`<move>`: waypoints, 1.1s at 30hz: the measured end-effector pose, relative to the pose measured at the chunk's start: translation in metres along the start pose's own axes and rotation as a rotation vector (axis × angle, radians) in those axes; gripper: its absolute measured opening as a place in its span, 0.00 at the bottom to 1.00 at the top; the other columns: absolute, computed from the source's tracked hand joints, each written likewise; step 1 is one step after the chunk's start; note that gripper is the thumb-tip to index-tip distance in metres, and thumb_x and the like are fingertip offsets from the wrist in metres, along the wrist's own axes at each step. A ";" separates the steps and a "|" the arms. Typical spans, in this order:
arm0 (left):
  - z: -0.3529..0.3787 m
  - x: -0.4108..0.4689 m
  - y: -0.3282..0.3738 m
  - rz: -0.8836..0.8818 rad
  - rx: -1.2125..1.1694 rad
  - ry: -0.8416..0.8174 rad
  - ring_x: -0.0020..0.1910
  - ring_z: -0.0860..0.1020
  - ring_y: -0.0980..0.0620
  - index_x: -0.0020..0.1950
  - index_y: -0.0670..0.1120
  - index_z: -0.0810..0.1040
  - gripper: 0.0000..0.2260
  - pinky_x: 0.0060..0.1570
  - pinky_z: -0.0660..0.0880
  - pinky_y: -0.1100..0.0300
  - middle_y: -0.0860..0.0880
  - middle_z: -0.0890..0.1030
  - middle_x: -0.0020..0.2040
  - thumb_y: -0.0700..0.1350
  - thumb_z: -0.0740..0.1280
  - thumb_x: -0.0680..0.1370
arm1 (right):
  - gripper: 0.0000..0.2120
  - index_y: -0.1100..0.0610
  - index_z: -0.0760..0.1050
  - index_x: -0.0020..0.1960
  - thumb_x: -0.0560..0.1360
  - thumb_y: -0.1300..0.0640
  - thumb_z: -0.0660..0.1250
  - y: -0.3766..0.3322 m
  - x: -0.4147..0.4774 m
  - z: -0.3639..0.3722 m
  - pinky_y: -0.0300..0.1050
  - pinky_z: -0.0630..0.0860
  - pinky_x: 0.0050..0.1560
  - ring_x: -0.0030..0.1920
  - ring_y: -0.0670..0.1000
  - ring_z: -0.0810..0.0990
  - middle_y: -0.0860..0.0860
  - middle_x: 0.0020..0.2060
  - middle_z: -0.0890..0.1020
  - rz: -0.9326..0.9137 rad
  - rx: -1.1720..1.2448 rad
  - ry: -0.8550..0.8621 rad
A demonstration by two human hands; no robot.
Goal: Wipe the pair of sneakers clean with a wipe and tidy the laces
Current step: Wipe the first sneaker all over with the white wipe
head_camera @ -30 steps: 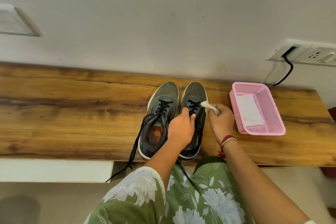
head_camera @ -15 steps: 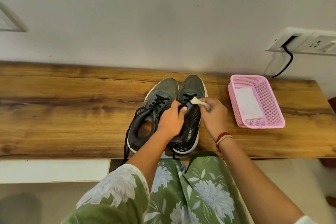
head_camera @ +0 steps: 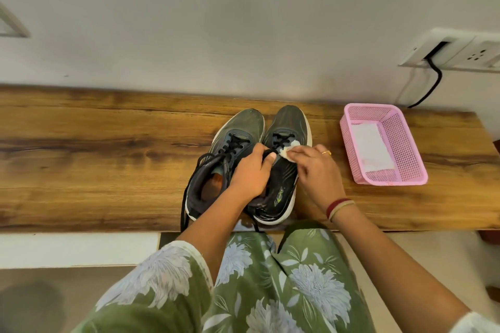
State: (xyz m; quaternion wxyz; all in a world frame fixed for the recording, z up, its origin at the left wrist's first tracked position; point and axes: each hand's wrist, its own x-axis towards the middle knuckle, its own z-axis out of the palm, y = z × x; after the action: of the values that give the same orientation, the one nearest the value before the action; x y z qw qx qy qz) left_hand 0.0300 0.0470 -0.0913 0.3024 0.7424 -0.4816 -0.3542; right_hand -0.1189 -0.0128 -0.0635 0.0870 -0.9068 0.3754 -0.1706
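Observation:
Two dark grey sneakers stand side by side on the wooden shelf (head_camera: 108, 165), toes toward the wall. My left hand (head_camera: 250, 174) grips the collar and tongue of the right sneaker (head_camera: 288, 127). My right hand (head_camera: 318, 170) pinches a crumpled white wipe (head_camera: 288, 151) and presses it on that sneaker's upper just below the laces. The left sneaker (head_camera: 243, 127) sits untouched, and its black lace (head_camera: 183, 211) hangs loose over the shelf's front edge.
A pink mesh basket (head_camera: 405, 143) with a flat white wipe (head_camera: 372, 149) inside stands on the shelf to the right. On the wall above it is a socket plate (head_camera: 460, 51) with a black cable plugged in. My green flowered lap fills the foreground.
My right hand has slid the wipe from the sneaker's outer edge inward onto the upper by the laces. My left hand keeps its grip on the right sneaker. The view has shifted slightly.

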 end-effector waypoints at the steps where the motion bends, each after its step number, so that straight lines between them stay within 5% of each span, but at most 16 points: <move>1: 0.000 0.000 0.000 0.002 -0.004 0.001 0.40 0.74 0.46 0.56 0.44 0.68 0.12 0.38 0.65 0.55 0.49 0.74 0.39 0.51 0.55 0.82 | 0.15 0.57 0.81 0.52 0.69 0.70 0.68 -0.001 -0.001 0.002 0.46 0.75 0.41 0.43 0.55 0.74 0.51 0.48 0.82 0.006 0.028 -0.001; 6: 0.000 0.001 -0.004 0.006 -0.025 0.009 0.40 0.73 0.48 0.56 0.44 0.68 0.11 0.38 0.64 0.56 0.49 0.75 0.41 0.50 0.55 0.82 | 0.14 0.56 0.81 0.52 0.69 0.66 0.64 -0.010 -0.017 0.001 0.37 0.67 0.41 0.41 0.51 0.73 0.48 0.50 0.81 -0.299 0.004 -0.133; 11: 0.001 0.001 -0.001 0.000 -0.031 0.010 0.38 0.73 0.49 0.56 0.44 0.68 0.10 0.37 0.63 0.56 0.52 0.73 0.36 0.50 0.55 0.82 | 0.15 0.56 0.81 0.53 0.69 0.69 0.68 0.004 -0.008 0.003 0.47 0.76 0.40 0.43 0.53 0.74 0.49 0.50 0.82 0.010 0.033 -0.023; 16: 0.000 0.001 -0.002 0.006 -0.025 0.016 0.42 0.74 0.48 0.57 0.43 0.69 0.11 0.40 0.65 0.57 0.49 0.75 0.41 0.49 0.56 0.82 | 0.16 0.57 0.80 0.55 0.68 0.67 0.68 -0.008 -0.023 0.000 0.42 0.73 0.38 0.41 0.52 0.75 0.50 0.51 0.81 -0.329 -0.021 -0.162; 21: 0.000 0.000 -0.001 0.010 -0.003 0.011 0.37 0.73 0.49 0.57 0.44 0.68 0.11 0.37 0.65 0.55 0.52 0.72 0.34 0.50 0.55 0.82 | 0.18 0.56 0.81 0.55 0.67 0.69 0.69 0.009 -0.012 0.002 0.45 0.74 0.40 0.43 0.53 0.74 0.49 0.50 0.82 -0.003 -0.016 -0.038; 26: 0.000 0.000 0.000 0.019 -0.003 0.022 0.40 0.73 0.48 0.57 0.43 0.69 0.11 0.40 0.68 0.54 0.50 0.73 0.37 0.49 0.56 0.82 | 0.15 0.57 0.80 0.55 0.69 0.67 0.67 0.002 -0.027 -0.001 0.45 0.75 0.37 0.41 0.53 0.76 0.50 0.51 0.82 -0.322 -0.031 -0.148; 31: 0.001 -0.001 0.002 0.014 0.016 0.023 0.37 0.74 0.48 0.57 0.44 0.69 0.11 0.38 0.67 0.53 0.52 0.72 0.34 0.50 0.55 0.82 | 0.18 0.56 0.81 0.54 0.67 0.70 0.69 0.025 -0.012 0.001 0.46 0.76 0.39 0.44 0.54 0.75 0.50 0.50 0.82 -0.006 -0.019 -0.070; 33: 0.001 -0.001 0.002 0.016 0.015 0.023 0.38 0.74 0.48 0.57 0.44 0.69 0.11 0.39 0.67 0.53 0.51 0.73 0.34 0.50 0.55 0.82 | 0.18 0.57 0.80 0.54 0.67 0.70 0.68 0.020 -0.017 0.005 0.46 0.76 0.41 0.44 0.54 0.75 0.51 0.51 0.82 -0.092 -0.019 -0.085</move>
State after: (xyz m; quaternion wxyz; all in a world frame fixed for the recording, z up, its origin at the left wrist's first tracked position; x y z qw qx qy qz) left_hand 0.0279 0.0471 -0.0894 0.3052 0.7446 -0.4868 -0.3398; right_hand -0.1419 -0.0147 -0.0777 0.0863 -0.9304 0.3308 -0.1322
